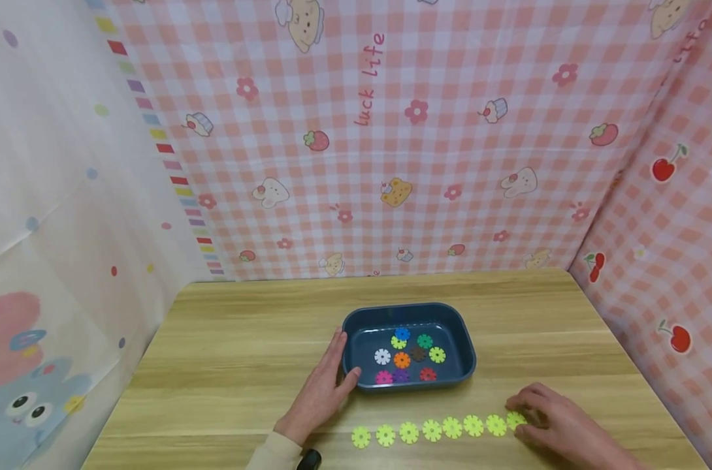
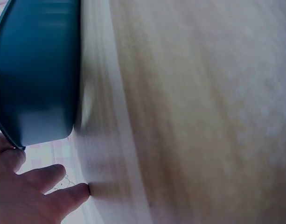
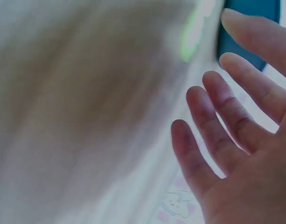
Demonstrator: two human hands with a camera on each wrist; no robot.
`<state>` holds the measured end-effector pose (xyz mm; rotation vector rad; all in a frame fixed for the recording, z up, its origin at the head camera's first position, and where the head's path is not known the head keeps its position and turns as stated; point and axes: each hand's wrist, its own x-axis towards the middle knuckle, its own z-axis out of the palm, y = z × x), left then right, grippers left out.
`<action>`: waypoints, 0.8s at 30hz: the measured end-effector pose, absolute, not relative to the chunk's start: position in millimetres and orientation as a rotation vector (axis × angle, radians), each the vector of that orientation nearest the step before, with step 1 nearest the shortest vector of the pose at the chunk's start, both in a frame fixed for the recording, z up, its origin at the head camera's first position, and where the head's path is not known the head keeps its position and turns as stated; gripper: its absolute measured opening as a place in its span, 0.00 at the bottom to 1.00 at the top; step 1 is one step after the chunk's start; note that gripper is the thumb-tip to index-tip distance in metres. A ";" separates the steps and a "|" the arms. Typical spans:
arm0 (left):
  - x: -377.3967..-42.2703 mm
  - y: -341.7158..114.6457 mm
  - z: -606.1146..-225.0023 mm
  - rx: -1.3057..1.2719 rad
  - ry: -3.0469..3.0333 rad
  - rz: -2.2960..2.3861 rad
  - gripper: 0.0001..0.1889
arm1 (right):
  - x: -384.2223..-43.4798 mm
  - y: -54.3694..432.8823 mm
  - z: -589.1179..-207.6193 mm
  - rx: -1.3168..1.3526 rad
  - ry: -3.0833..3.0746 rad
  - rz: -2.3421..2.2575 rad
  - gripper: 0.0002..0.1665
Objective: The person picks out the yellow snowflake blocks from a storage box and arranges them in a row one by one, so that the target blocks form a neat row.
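A row of several yellow-green notched toy discs lies flat on the table. At the row's right end is my right hand, thumb and index finger on either side of the last disc. In the right wrist view the fingers of the right hand are spread apart, with nothing held between them. My left hand rests against the left end of a dark blue tray, thumb near its front corner. The left wrist view has the left hand with fingers extended beside the tray's wall.
Inside the tray lie several loose discs, among them a white one, an orange one, a blue one and a red one. The wooden table meets a pink checked cloth at its back edge.
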<state>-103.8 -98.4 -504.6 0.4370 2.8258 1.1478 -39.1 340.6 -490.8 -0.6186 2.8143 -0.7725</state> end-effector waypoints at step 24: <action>-103.7 -98.0 -504.6 0.429 2.830 1.152 0.40 | -72.8 270.3 -442.8 -0.858 3.243 -0.962 0.16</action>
